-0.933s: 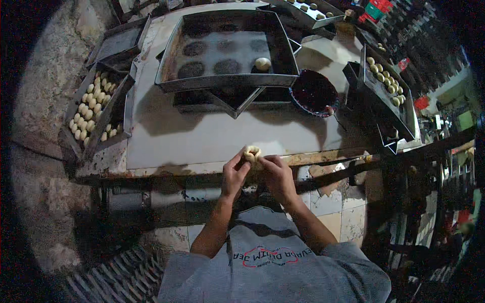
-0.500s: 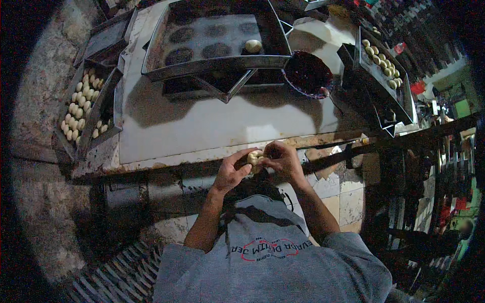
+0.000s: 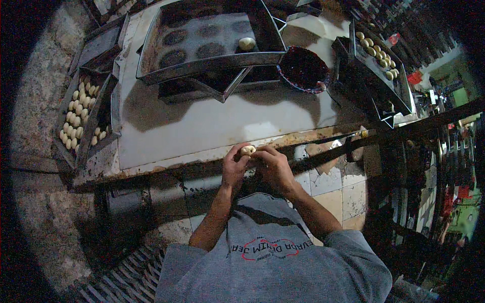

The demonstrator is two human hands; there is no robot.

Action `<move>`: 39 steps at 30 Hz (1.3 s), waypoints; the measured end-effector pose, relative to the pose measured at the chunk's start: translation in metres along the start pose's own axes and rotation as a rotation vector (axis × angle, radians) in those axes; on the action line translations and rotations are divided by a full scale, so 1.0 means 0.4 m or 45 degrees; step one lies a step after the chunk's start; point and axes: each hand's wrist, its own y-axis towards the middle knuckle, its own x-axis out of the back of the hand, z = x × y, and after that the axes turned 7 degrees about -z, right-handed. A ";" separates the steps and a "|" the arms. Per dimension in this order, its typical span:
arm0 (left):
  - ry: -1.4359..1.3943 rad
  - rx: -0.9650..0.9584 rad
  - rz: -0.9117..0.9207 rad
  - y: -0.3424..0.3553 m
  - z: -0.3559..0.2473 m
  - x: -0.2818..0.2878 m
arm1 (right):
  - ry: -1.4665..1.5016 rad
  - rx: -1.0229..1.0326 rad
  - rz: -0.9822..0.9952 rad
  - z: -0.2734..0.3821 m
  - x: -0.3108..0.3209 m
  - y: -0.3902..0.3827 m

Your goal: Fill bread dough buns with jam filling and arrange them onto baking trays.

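Note:
Between my two hands, just off the table's near edge, is a pale piece of dough (image 3: 248,150) with a dent or hole in it. My left hand (image 3: 234,169) curls around its left side, thumb and fingers closed on it. From the right, the fingers of my right hand (image 3: 273,165) are pinched against the same dough. Farther off, one round dough ball (image 3: 246,44) sits at the right side of a large metal tray (image 3: 212,66) marked with dark round spots. Beside that tray stands a round bowl (image 3: 290,85) with dark contents.
A metal tray (image 3: 115,103) at the left holds many pale dough balls. At the right, another tray (image 3: 396,103) has several dough balls in rows. The white tabletop (image 3: 202,134) has a worn near edge, with a dark bar (image 3: 404,130) running beyond its right end.
Both hands have shifted slightly with the dough, and the fingers have changed their hold. The dough now looks more compact, with a dent showing. The whole view has moved a little.

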 end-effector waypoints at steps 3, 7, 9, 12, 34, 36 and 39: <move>-0.145 0.061 0.158 0.003 -0.037 -0.019 | 0.628 -0.379 0.010 -0.072 0.002 0.009; -0.044 -0.207 0.198 0.004 -0.050 -0.017 | 0.368 -0.378 -0.045 -0.039 0.015 0.054; -0.499 0.178 0.213 -0.001 -0.068 -0.018 | 0.279 -0.373 -0.040 -0.037 0.022 0.051; -0.808 0.382 0.039 -0.009 -0.072 -0.011 | 0.134 -0.421 -0.111 0.004 0.024 0.057; -0.715 0.399 0.028 0.037 -0.092 -0.062 | 0.395 -0.354 -0.179 -0.048 0.023 0.065; -0.582 0.272 0.004 0.040 -0.066 -0.068 | 0.388 -0.495 -0.166 -0.079 0.030 0.067; -0.443 0.169 -0.079 0.042 -0.043 -0.092 | 0.305 -0.317 -0.131 -0.092 0.044 0.066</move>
